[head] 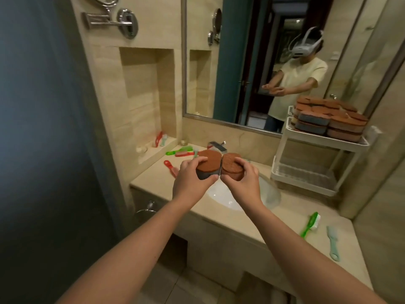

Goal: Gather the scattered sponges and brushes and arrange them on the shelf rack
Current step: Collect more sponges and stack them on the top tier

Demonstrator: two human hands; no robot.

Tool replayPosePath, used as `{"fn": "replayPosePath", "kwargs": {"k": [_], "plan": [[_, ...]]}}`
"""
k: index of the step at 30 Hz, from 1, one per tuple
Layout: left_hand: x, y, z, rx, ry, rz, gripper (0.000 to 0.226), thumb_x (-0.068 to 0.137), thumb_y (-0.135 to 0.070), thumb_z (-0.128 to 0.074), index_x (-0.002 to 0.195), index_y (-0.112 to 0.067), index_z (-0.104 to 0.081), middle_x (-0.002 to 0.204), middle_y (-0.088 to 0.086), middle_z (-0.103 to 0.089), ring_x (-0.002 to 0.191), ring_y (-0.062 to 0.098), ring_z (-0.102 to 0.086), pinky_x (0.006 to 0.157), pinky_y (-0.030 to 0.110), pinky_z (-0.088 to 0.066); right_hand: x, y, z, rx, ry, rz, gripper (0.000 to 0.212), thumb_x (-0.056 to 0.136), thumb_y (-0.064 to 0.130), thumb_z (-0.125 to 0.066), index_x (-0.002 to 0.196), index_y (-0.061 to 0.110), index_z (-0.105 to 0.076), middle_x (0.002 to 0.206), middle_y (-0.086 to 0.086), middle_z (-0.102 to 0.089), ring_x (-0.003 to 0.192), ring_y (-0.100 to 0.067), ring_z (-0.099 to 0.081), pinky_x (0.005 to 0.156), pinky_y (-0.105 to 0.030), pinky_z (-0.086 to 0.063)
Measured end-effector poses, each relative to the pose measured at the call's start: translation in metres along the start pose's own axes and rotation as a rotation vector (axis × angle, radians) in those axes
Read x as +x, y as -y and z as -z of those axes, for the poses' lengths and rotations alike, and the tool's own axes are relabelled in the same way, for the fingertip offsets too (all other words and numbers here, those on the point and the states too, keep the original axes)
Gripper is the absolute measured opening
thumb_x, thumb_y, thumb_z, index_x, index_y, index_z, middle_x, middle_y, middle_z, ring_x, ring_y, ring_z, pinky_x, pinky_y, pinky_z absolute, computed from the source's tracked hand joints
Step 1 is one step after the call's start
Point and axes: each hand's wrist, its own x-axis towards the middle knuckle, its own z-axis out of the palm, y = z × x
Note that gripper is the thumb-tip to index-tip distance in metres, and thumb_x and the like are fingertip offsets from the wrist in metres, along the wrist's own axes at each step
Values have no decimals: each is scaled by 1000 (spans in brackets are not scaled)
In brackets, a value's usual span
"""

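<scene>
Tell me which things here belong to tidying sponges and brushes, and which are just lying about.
Job: left sponge, right sponge, front green brush, front pale brush, red brush left of sink, shelf rack.
Just there: faucet, sink, mirror, towel ring.

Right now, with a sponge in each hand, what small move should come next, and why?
Probably swing both hands right toward the rack. The left hand grips the left sponge, the right hand the right sponge, over the sink, and stacked sponges already sit on its top tier.
</scene>
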Motion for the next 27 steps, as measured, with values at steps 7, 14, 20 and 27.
{"fn": "replayPosePath", "kwargs": {"k": [7, 14, 20, 27], "plan": [[88, -21, -61, -109, 138, -139, 55, 71, -41, -75, 122, -41, -54, 124, -8, -46, 104, 10, -57, 90, 32, -52, 74, -10, 33, -58, -177, 9, 57, 73, 12, -71, 125, 27, -53, 125, 4, -37, 92, 11, -48, 81, -4, -35], [156, -41, -110, -205, 255, -250, 58, 69, -40, -69, 125, -40, -54, 123, -7, -45, 102, 11, -57, 89, 29, -52, 134, -20, 58, -100, -336, 6, 57, 74, 11, -71, 125, 28, -53, 122, 6, -35, 91, 6, -46, 70, 1, -34], [190, -58, -141, -271, 287, -285, 56, 64, -48, -66, 119, -41, -57, 122, -10, -46, 101, 7, -56, 88, 33, -54, 168, -21, 82, -160, -414, 26, 56, 74, 11, -74, 127, 22, -57, 122, 3, -41, 104, -3, -46, 94, -14, -39], [238, -95, -186, -284, 294, -365, 49, 73, -44, -70, 119, -41, -56, 118, -15, -49, 100, 3, -55, 85, 33, -54, 224, -29, 128, -223, -466, 47, 59, 74, 19, -76, 130, 22, -57, 129, 1, -47, 108, -2, -44, 93, -15, -38]]}}
